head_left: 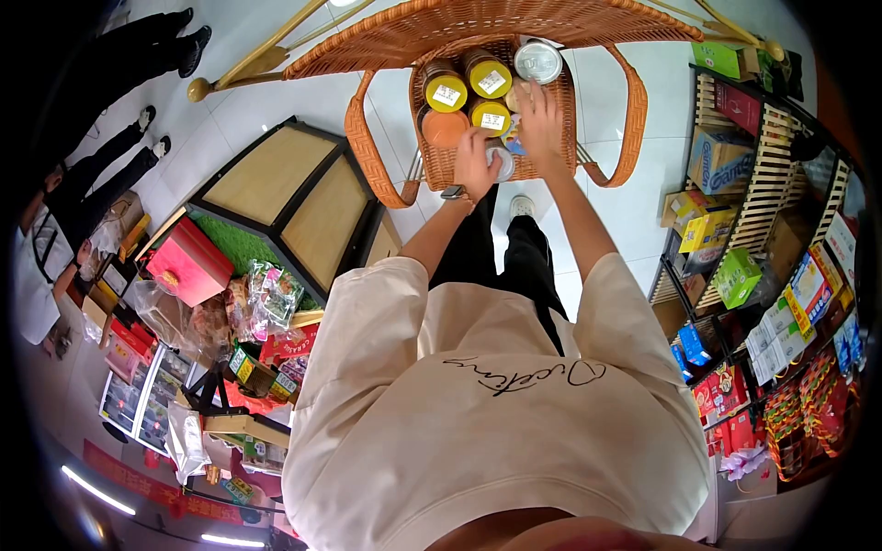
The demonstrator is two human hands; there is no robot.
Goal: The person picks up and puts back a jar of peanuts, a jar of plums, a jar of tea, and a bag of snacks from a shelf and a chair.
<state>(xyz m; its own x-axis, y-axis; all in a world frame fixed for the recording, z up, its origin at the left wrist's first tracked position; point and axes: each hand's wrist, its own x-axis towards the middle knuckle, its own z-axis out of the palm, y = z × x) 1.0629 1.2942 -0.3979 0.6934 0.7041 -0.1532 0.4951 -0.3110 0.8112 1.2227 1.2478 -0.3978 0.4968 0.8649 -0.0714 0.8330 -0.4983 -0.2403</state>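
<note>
Several jars stand together on the seat of a wicker chair [562, 138]. Three have yellow lids with white labels; one of these is the front yellow-lidded jar [491, 118]. An orange-lidded jar [445, 129] is at the left, and a can with a silver top [538, 61] at the back right. My left hand [476, 167] is closed against the side of a small jar with a whitish lid [502, 165] at the seat's front. My right hand [540, 127] reaches over a pale-topped container [514, 98], its fingers curled at it and partly hiding it. A blue-patterned item [513, 140] shows between the hands.
A wood-panelled display stand [276, 174] with packaged goods is at the left. Slatted shelves [735, 216] holding boxes line the right side. Wooden poles [266, 60] lie behind the chair. Other people stand at the far left, one in dark trousers [138, 50].
</note>
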